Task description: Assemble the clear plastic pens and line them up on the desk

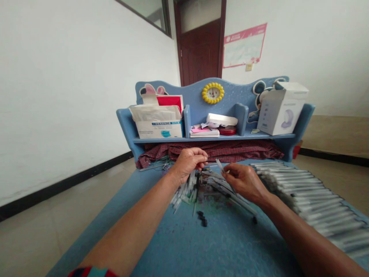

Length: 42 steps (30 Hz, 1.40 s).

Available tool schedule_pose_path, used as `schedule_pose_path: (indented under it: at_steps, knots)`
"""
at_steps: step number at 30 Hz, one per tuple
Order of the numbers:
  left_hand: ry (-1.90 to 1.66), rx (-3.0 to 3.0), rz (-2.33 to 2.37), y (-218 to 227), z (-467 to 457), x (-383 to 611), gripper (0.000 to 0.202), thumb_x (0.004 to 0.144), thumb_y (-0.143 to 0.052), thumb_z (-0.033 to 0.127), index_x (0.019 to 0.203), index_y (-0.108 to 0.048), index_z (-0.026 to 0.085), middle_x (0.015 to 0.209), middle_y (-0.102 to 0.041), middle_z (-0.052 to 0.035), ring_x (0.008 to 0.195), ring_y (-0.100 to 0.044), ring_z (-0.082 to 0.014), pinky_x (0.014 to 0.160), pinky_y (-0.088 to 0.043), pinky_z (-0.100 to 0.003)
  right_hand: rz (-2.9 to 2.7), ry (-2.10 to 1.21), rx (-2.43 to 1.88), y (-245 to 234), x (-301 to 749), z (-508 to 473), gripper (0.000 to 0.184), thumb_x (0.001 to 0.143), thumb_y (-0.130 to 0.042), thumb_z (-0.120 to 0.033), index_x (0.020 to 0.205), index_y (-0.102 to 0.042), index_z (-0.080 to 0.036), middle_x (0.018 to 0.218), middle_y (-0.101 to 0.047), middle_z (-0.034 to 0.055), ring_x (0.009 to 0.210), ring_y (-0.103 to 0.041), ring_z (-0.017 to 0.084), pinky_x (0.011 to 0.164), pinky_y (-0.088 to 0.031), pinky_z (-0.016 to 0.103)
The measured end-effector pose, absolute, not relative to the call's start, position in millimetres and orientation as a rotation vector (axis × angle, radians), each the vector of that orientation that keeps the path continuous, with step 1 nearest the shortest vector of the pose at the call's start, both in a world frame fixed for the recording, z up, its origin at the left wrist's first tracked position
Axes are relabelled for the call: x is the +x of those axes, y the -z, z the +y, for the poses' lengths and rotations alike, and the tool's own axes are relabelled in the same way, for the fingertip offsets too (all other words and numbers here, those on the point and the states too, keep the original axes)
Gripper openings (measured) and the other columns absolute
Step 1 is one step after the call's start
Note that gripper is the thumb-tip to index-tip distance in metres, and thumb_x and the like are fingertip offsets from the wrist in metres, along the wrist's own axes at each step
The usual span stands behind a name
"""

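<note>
Between the fingertips of my right hand (243, 181) is a short translucent plastic tube (220, 165), tilted up and to the left. My left hand (190, 163) is raised just left of it, thumb and fingers pinched together; whatever is between them, if anything, is too small to make out. Beneath both hands lie loose piles of clear pen barrels (184, 192) and thin dark and clear pen parts (221, 184). Several small black caps (202, 218) lie on the blue tabletop (184, 246) in front, and one more black piece (254, 220) is under my right wrist.
A long stack of clear pens (311, 200) covers the right side. At the back, a blue shelf (213, 140) holds a mask box (160, 129), papers (204, 133), a red tin (227, 131) and a white box (281, 109). Checked cloth (213, 151) is bunched below it.
</note>
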<state>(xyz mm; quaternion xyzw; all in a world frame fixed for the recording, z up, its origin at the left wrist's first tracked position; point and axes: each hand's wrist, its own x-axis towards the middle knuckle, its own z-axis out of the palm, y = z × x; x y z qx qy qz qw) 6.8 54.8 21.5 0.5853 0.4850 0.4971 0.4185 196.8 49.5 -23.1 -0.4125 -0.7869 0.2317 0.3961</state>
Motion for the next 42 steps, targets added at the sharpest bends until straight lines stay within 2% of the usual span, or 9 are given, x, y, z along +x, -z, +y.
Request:
schedule_pose_path:
  at_steps: [8,22,42]
  knots:
    - [-1.312,1.362,1.177,-17.5,54.8,13.3,0.007,0.062,-0.062,0.016,0.067,-0.059,0.012,0.063,-0.064,-0.0044,0.047,-0.053,-0.0075,0.043,-0.041,-0.017,-2.03,-0.663,-1.004,22.5,193.0,45.2,0.018,0.076,-0.048,-0.023,0.078,-0.065,-0.016,0.06,-0.057,-0.0017,0.054,-0.048,0.01,0.051,-0.033,0.022]
    - [-1.272,1.457,1.165,-14.0,54.3,17.0,0.009,0.062,-0.064,0.017,0.068,-0.06,0.012,0.057,-0.06,-0.0005,0.046,-0.052,-0.0076,0.043,-0.041,-0.017,-2.039,-0.657,-1.024,22.1,192.4,43.9,0.016,0.075,-0.049,-0.023,0.077,-0.064,-0.015,0.055,-0.052,-0.0034,0.051,-0.045,0.01,0.049,-0.032,0.022]
    - [-1.235,1.658,1.238,-19.5,50.9,16.7,0.004,0.064,-0.06,0.014,0.066,-0.062,0.012,0.051,-0.057,0.0016,0.046,-0.052,-0.0075,0.045,-0.041,-0.018,-2.114,-0.555,-1.01,19.6,193.5,42.5,0.018,0.076,-0.047,-0.021,0.079,-0.064,-0.015,0.057,-0.056,-0.0022,0.053,-0.048,0.01,0.052,-0.033,0.022]
